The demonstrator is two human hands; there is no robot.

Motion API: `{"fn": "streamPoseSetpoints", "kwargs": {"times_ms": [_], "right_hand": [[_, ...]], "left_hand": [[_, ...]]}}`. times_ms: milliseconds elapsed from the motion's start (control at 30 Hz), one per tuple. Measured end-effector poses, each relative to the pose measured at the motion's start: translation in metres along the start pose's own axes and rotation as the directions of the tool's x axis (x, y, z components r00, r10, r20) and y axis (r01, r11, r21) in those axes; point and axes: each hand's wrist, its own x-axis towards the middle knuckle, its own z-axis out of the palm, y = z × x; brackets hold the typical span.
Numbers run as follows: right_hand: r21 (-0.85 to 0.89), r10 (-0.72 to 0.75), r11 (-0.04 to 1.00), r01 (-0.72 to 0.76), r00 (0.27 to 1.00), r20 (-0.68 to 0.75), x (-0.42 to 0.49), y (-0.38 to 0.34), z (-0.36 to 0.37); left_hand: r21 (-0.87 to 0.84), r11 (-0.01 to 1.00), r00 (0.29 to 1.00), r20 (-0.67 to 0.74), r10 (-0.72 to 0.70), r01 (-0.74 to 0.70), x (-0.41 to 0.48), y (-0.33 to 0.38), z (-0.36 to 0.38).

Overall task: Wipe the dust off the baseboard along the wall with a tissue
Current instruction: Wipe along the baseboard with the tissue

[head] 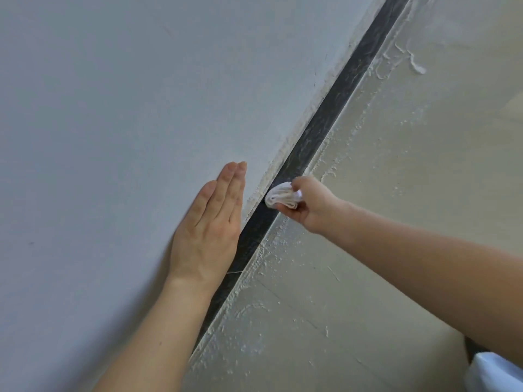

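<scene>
A dark baseboard (334, 108) runs diagonally from the lower middle to the upper right, between the white wall and the floor. Its far stretch looks streaked with pale dust; the stretch nearer me looks darker. My right hand (311, 205) grips a folded white tissue (281, 195) and holds it against the baseboard. My left hand (212, 222) lies flat on the wall with straight fingers, just left of the baseboard and a little nearer to me than the tissue.
The white wall (127, 94) fills the left half. A beige floor (396, 193) with white plaster splatter along the baseboard fills the right. A bit of white cloth (498, 374) shows at the bottom right corner.
</scene>
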Motion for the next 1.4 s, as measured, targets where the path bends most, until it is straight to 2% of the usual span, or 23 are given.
{"fn": "streamPoseSetpoints", "kwargs": {"times_ms": [67,133,200,300,367,467,533,633,700,767,833,900,1000,1100,1167,1267,1400], "right_hand": [[0.115,-0.086,0.990,0.087,0.996,-0.016,0.001,-0.013,-0.008],[0.101,-0.119,0.987,0.126,0.990,-0.072,0.004,-0.014,-0.014],[-0.048,-0.063,0.997,0.059,0.994,-0.088,0.003,0.003,-0.017],[-0.235,0.137,0.963,-0.133,0.991,0.001,-0.004,0.049,-0.015],[-0.244,0.216,0.950,-0.197,0.975,0.053,-0.010,0.070,-0.006],[-0.198,0.220,0.958,-0.207,0.974,0.046,-0.006,0.065,0.005],[-0.204,0.151,0.968,-0.143,0.988,0.024,0.002,0.045,0.006],[-0.250,-0.024,0.968,0.027,1.000,0.017,0.017,0.011,0.000],[-0.222,-0.106,0.970,0.101,0.994,-0.010,0.024,-0.013,-0.008],[-0.143,-0.191,0.973,0.183,0.981,-0.043,0.029,-0.032,-0.016],[0.015,-0.272,0.962,0.274,0.958,-0.094,0.030,-0.046,-0.024],[0.109,-0.302,0.941,0.322,0.939,-0.163,0.025,-0.047,-0.032],[0.039,-0.184,0.980,0.194,0.967,-0.174,0.012,-0.018,-0.035],[-0.123,0.054,0.991,-0.058,0.998,-0.039,-0.003,0.028,-0.025],[-0.153,0.143,0.979,-0.133,0.988,0.057,-0.009,0.043,-0.013],[-0.105,0.092,0.992,-0.076,0.983,0.159,-0.015,0.025,0.003],[-0.013,-0.023,1.000,0.025,0.994,0.107,-0.014,-0.027,0.005]], "left_hand": [[-0.005,1.000,1.000,0.001,-0.002,0.002,0.000,-0.001,-0.001],[0.000,1.000,1.000,0.006,0.005,-0.005,0.000,-0.001,-0.002],[0.015,1.000,1.000,0.002,0.008,-0.008,0.000,-0.001,-0.002],[0.022,1.000,1.000,0.006,0.008,-0.008,-0.001,0.000,-0.001],[0.035,0.999,1.000,0.003,0.014,-0.014,-0.001,0.000,-0.001],[0.047,0.999,1.000,0.001,0.019,-0.019,-0.001,0.000,0.000],[0.040,0.999,1.000,0.007,0.016,-0.016,-0.001,0.000,0.000],[0.022,1.000,1.000,0.008,0.010,-0.010,-0.002,0.000,0.000],[0.013,1.000,1.000,0.012,0.002,-0.002,-0.002,0.001,0.001],[0.004,1.000,1.000,0.015,-0.004,0.004,-0.001,0.001,0.002],[0.007,1.000,1.000,0.014,-0.005,0.005,-0.001,0.001,0.003],[0.012,1.000,1.000,0.018,-0.007,0.007,-0.001,0.001,0.003],[0.017,1.000,0.999,0.030,-0.013,0.013,-0.001,0.001,0.002],[0.027,1.000,1.000,0.027,-0.011,0.010,-0.001,0.002,0.002],[0.049,0.999,1.000,0.024,0.006,-0.007,-0.001,0.001,0.002],[0.062,0.998,1.000,0.021,0.005,-0.006,-0.001,0.001,0.001],[0.019,0.999,0.999,0.026,-0.031,0.031,0.000,0.003,0.001]]}}
